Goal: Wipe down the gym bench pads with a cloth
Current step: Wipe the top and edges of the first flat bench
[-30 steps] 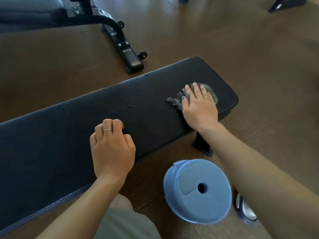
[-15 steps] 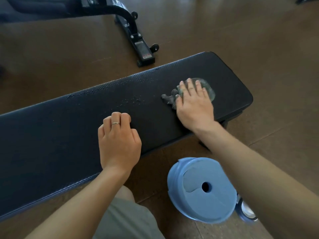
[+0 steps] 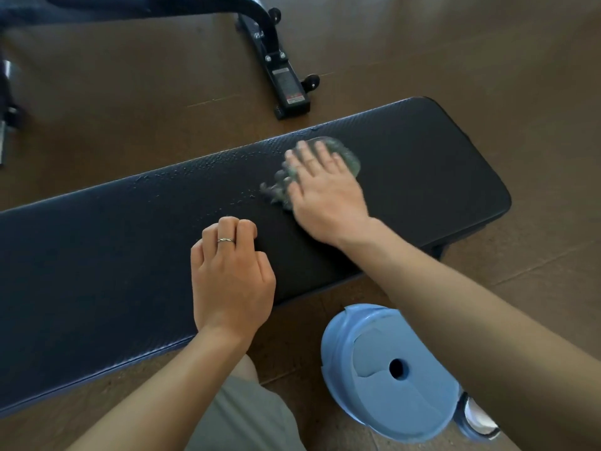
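The right hand (image 3: pixel 325 193) lies flat with straight fingers, its grip wide, pressing a grey-green cloth (image 3: pixel 338 154) onto the black worktop pad (image 3: pixel 422 170); the left hand (image 3: pixel 231 275) rests on the pad nearer the body, fingers curled, holding nothing; below the right forearm stands a blue bucket (image 3: pixel 383 375) with a holed lid, contents hidden; beyond the cloth, a bench foot (image 3: pixel 289 92) bears an unreadable label.

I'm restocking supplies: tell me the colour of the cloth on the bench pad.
Mottled grey-green knitted cloth, blurred by motion; seen in the head view.

arms: bare | left grip (image 3: pixel 232 275): silver ring (image 3: pixel 225 240) | shorts (image 3: pixel 240 415): grey-green
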### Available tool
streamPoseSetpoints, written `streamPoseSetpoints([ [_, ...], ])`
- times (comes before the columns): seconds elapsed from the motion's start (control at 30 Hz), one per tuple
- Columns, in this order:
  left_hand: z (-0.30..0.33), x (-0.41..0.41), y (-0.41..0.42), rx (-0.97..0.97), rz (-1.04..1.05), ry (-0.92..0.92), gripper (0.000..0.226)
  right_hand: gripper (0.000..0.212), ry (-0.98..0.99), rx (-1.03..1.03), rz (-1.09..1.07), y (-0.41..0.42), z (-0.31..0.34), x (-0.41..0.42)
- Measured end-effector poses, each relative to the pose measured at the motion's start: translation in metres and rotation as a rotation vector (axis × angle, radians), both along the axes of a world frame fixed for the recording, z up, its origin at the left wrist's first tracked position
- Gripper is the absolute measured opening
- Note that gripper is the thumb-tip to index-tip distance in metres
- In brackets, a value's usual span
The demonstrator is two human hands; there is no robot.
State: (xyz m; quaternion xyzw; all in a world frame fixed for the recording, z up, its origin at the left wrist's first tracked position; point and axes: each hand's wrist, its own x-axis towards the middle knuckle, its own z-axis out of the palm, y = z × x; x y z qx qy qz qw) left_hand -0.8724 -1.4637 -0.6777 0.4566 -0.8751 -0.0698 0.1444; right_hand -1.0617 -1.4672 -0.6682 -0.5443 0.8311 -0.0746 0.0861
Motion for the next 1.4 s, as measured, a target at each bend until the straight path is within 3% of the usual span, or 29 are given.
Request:
streamPoseSetpoints([
  [0.1, 0.000, 0.001, 0.001, -0.017, 0.007, -0.021, 0.025, 0.054, -0.055, -0.004, 0.361, -0.006, 0.002, 0.032],
  [0.2, -0.001, 0.000, 0.000, -0.020, 0.002, 0.000, 0.021, 0.054, -0.047, 0.017, 0.439, -0.025, 0.007, 0.012],
  [0.3, -0.003, 0.001, 0.000, -0.026, -0.002, 0.011, 0.023, 0.053, -0.009, 0.008, 0.401, -0.037, 0.006, -0.016],
  [0.43, -0.003, 0.001, 0.000, -0.020, -0.005, 0.020, 0.026, 0.051, 0.055, 0.029, 0.087, -0.044, 0.009, -0.087],
  [0.53, -0.004, 0.001, 0.000, -0.005, -0.005, 0.010, 0.023, 0.054, 0.030, 0.068, -0.125, -0.050, 0.005, -0.081],
  [0.73, -0.001, 0.000, 0.001, -0.019, -0.010, -0.018, 0.026, 0.057, -0.027, 0.056, 0.226, -0.060, 0.007, 0.005],
  [0.87, -0.002, 0.001, 0.000, -0.026, -0.010, -0.017, 0.024, 0.054, -0.037, 0.038, 0.318, -0.057, 0.009, -0.002],
  [0.93, -0.002, 0.001, 0.000, -0.021, -0.013, 0.000, 0.025, 0.051, 0.023, 0.022, 0.248, -0.051, 0.012, -0.047],
  [1.07, -0.003, 0.000, 0.001, -0.021, -0.008, 0.015, 0.027, 0.054, 0.054, 0.091, -0.165, -0.016, 0.012, -0.151],
  [1.17, -0.003, 0.000, 0.001, -0.022, -0.009, 0.012, 0.029, 0.057, 0.023, 0.095, -0.350, -0.019, 0.004, -0.127],
  [1.23, -0.002, -0.001, 0.001, -0.021, -0.008, 0.002, 0.028, 0.057, 0.030, 0.064, -0.259, -0.028, 0.001, -0.070],
  [1.33, -0.001, 0.000, 0.001, -0.032, -0.011, -0.022, 0.025, 0.055, -0.007, 0.014, 0.078, -0.027, 0.000, 0.015],
  [1.4, -0.001, 0.000, 0.001, -0.041, -0.015, -0.040, 0.024, 0.054, -0.068, 0.035, 0.296, -0.018, 0.005, 0.030],
])
